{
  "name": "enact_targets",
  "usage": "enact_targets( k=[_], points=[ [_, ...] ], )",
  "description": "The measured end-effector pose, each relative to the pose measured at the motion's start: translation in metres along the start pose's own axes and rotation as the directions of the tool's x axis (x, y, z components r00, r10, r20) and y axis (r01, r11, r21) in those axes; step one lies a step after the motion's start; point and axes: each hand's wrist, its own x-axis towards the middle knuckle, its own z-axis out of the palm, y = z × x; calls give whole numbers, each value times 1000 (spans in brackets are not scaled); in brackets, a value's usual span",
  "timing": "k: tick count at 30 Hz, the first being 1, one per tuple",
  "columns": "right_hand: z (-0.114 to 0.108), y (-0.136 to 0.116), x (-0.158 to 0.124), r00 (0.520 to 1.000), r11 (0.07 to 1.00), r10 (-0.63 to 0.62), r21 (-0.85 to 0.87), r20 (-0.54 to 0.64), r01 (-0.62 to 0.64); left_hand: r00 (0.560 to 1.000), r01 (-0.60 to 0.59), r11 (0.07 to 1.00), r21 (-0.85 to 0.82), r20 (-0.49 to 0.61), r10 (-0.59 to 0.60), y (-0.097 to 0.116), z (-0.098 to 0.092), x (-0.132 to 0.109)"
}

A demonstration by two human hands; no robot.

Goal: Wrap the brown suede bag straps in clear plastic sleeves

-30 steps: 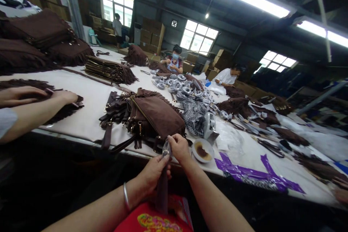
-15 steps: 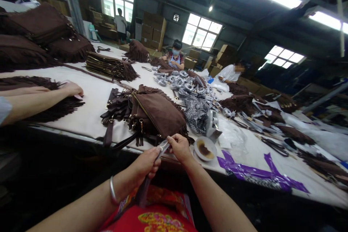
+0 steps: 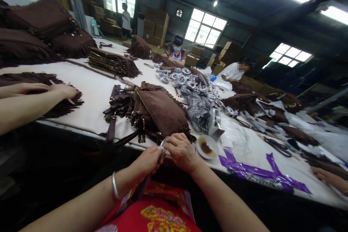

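My left hand [image 3: 149,161] is closed around a dark strap [image 3: 140,189] that hangs down in front of the red apron. At its upper end is a shiny bit wrapped in clear plastic [image 3: 163,143]. My right hand [image 3: 181,152] pinches this wrapped end, its fingertips close against my left fingers. What lies under the plastic cannot be made out clearly. Just beyond my hands, a brown fringed bag [image 3: 164,110] with a gold zip lies on the table, and a bundle of short dark straps with metal clasps [image 3: 119,102] lies against its left side.
A white bowl with brown residue [image 3: 207,147] stands right of my hand, near purple tape [image 3: 258,172] on the table edge. Plastic-wrapped coiled straps [image 3: 187,81] are heaped behind. At left, a co-worker's hands [image 3: 62,91] rest on fringed material; another hand [image 3: 330,179] reaches in at right.
My right hand has shifted slightly left and curled further over the wrapped end, covering more of it. The left co-worker's hand has moved left. A hand has appeared at the right edge.
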Motion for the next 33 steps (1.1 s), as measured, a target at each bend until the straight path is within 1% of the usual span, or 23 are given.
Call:
enact_targets(
  k=[2,4,5,7,10,12,14,15,16,17,19,20,21,24,27,30,33],
  points=[
    [-1,4,7,1000,999,19,-27,21,-18,998,-64,993,98,-10,65,-5,1,-2],
    [-5,8,12,1000,1000,22,-10,22,-21,996,-88,990,113,1,89,-7,0,-4],
    [-8,8,13,1000,1000,4,14,20,-4,997,-71,994,84,8,71,-6,-1,-5],
    [-14,8,15,998,996,-62,61,31,60,1000,9,1000,-6,25,-9,-3,-4,-8],
    [-17,5,14,982,984,-166,80,86,159,996,78,994,-76,56,-74,2,-7,-10],
    [-14,3,12,979,981,-182,81,94,174,994,91,992,-83,71,-85,2,-8,-11],
    [-8,4,12,982,983,-170,86,88,163,995,85,994,-65,58,-81,-1,-7,-11],
    [-5,4,13,981,983,-167,91,95,158,998,53,998,-33,39,-52,-2,-6,-11],
    [-2,5,13,980,983,-168,98,109,158,1000,-9,1000,17,14,8,-4,-6,-10],
    [-1,6,15,976,982,-172,104,130,159,995,-94,992,78,-12,96,-6,-6,-10],
    [2,7,18,970,983,-168,109,177,150,959,-266,943,202,-48,281,-11,-6,-8],
    [2,7,21,969,985,-154,104,195,136,936,-321,914,249,-65,347,-13,-6,-6],
    [2,6,23,967,987,-143,97,210,125,919,-349,894,282,-86,386,-15,-7,-4],
    [2,5,32,958,991,-129,62,257,117,904,-347,876,334,-128,407,-22,-8,0],
    [1,3,38,942,991,-137,41,306,131,903,-349,860,372,-114,415,-24,-10,1],
    [0,2,40,940,985,-172,73,296,157,901,-355,839,413,-88,425,-22,-12,-3],
    [3,4,38,938,977,-205,120,280,178,905,-354,845,401,-81,418,-19,-12,-6]
  ],
)
